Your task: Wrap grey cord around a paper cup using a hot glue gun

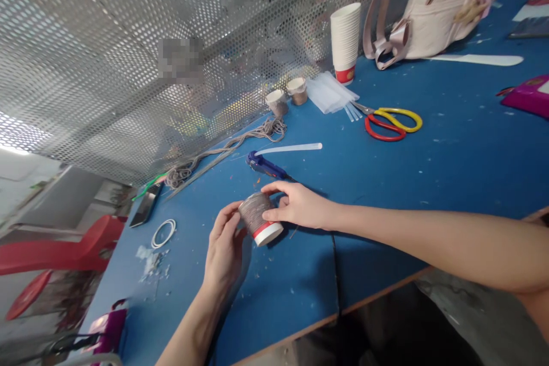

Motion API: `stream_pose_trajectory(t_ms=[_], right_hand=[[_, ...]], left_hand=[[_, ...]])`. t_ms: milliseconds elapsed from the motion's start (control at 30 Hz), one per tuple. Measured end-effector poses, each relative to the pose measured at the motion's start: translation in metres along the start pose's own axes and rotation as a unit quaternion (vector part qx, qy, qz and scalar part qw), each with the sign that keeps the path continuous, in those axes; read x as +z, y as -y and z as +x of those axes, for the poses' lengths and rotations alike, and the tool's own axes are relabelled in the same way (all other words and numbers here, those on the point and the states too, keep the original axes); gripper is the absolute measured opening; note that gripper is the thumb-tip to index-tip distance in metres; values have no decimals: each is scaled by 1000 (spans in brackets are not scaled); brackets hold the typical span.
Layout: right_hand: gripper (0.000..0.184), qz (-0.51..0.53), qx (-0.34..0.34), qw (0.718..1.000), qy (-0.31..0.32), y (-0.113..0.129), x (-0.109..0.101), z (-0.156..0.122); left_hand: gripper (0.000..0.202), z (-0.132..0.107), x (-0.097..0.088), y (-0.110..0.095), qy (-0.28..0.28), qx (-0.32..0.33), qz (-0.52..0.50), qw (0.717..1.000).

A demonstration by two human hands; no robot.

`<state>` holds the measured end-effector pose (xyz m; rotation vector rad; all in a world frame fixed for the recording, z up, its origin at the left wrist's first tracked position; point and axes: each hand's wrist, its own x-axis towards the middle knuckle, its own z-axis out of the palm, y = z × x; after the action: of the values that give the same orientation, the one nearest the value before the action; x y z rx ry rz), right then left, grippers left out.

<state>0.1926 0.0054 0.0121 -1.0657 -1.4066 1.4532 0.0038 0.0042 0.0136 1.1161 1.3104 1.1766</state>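
Note:
Between my two hands is a paper cup (258, 214), tilted, its side wound with grey-brown cord and a red and white band left bare at the lower end. My left hand (225, 240) closes on the cup's left side with thumb and fingers. From the right, my right hand (295, 205) pinches the cup, index finger near the upper edge and thumb on the cord. Just beyond the cup lies a blue hot glue gun (266, 166) with a clear glue stick (291, 148) sticking out of its back.
Grey cord (240, 140) trails along the perforated metal screen (206, 68). Farther back are two small wrapped cups (297, 91), stacked paper cups (345, 40), scissors (388, 123) and a pale backpack (446, 11). A white ring (163, 234), scraps and a phone (146, 206) lie left.

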Motion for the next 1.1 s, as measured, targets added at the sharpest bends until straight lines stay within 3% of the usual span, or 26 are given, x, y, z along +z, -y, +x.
stream_pose_trajectory(t_ms=[200,367,533,800,1000,1100], right_hand=[[48,-93,-3,995,-38,-3,0,3],[47,-127,-27,990,-50,-7,3,2],[48,-149,-62,985,-56,-9,5,-2],[38,-164,-93,981,-53,-1,2,-6],[10,-223,-155,962,-42,-6,0,-6],[7,-235,-165,957,-29,-11,2,-5]], left_hand=[[38,0,-6,8,61,50,84,993],[56,-5,1,4,85,85,148,982],[48,-10,8,0,72,102,150,981],[28,-14,3,-4,29,124,196,972],[21,-13,2,-7,7,130,214,968],[19,-11,0,-7,12,128,225,966]])
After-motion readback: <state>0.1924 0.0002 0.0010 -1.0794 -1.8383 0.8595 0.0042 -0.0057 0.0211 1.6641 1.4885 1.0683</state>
